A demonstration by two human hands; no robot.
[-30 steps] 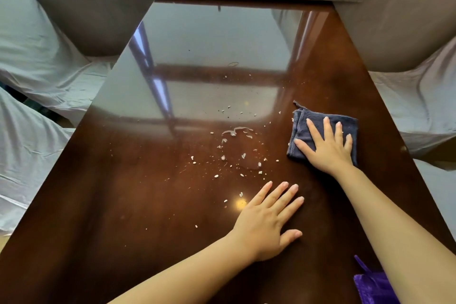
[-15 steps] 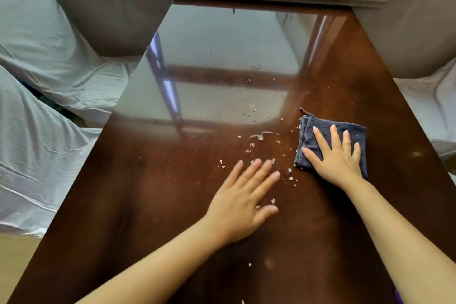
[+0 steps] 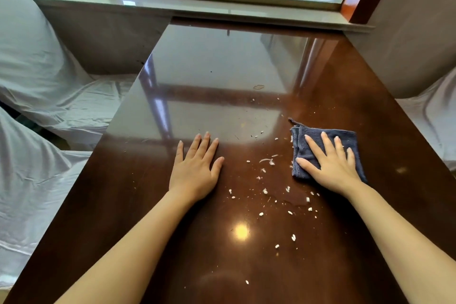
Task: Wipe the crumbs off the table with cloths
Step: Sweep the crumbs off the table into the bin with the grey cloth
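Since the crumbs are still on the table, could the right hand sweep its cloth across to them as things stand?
Probably yes. The right hand lies flat on the blue cloth, and the crumbs lie just beside it on bare table, nothing between. The left hand rests beyond them.

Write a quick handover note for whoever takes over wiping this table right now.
Left hand: flat on the bare table, palm down, holding nothing.
Right hand: pressed flat on the folded dark blue cloth, not gripping it.
Crumbs: scattered between the hands and toward the near edge, a few farther out toward the window.
Done: nothing visibly gathered.
Left: sweep the crumbs together with the cloth and take them off the table.
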